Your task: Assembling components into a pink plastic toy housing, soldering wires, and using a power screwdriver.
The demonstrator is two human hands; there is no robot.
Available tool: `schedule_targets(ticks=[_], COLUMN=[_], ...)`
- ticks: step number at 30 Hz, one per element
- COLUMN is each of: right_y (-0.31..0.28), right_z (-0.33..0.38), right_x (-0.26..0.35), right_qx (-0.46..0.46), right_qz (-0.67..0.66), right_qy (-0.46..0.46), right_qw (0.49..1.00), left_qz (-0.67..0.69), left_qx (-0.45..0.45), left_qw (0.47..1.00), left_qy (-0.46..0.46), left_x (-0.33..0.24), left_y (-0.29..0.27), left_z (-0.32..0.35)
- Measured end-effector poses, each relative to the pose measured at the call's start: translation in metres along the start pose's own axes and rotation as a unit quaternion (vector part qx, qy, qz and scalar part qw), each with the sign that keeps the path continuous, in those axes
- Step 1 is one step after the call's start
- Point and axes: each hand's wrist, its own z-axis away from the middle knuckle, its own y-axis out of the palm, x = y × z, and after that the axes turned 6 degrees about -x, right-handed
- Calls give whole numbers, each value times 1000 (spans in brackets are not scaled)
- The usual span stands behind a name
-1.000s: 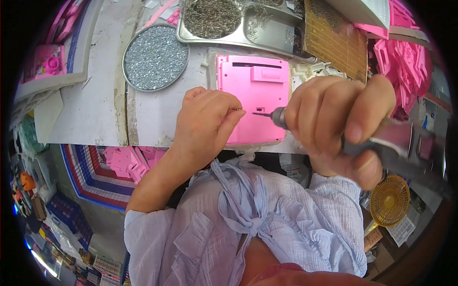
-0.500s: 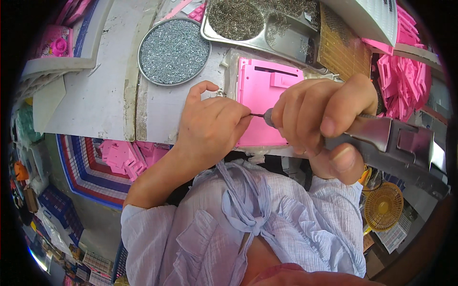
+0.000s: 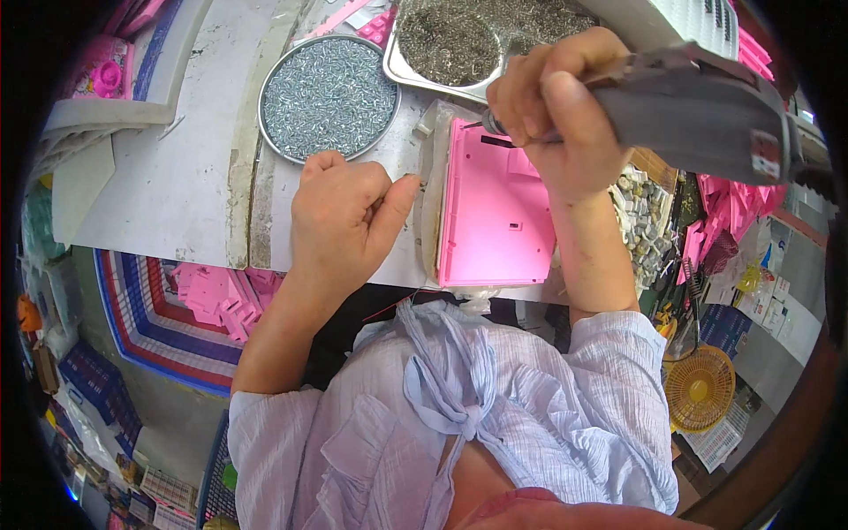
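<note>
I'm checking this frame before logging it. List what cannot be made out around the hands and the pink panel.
All in the head view:
- Driver tip: hidden behind the right hand gripping the grey power screwdriver.
- Pink panel: its top right corner is covered by that hand.
- Left hand: curled, so anything pinched in it is hidden by its own fingers.
- Round tray of screws: single screws too small to tell.

the left hand (image 3: 340, 221) is resting palm down near the middle, fingers curled loosely inward, thumb sticking out to the right. the right hand (image 3: 552, 115) is raised farther off and to the right, fingers wrapped tight in a closed grip, forearm running straight back toward the body.
</note>
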Motion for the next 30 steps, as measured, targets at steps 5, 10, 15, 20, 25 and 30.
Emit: schedule_targets(ticks=[5,10,15,20,25,30], right_y=[4,0,14,20,33,52], right_z=[5,3,22,22,19,30], right_x=[-11,12,1,0,46,55], right_qx=[-11,13,-24,-38,16,-7], right_qz=[41,-55,59,133,2,10], right_qy=[0,14,7,-5,-10,12], right_qw=[999,998,998,990,1000,1000], left_qz=[-19,-21,-13,-51,-43,-29], left_qx=[-13,-24,-4,-30,-43,-28], left_qw=[1000,999,1000,995,994,994], left_qy=[6,20,16,82,94,97], left_x=[-2,1,-2,-1,-11,-18], left_y=[4,9,11,18,23,19], left_z=[-1,4,2,5,3,7])
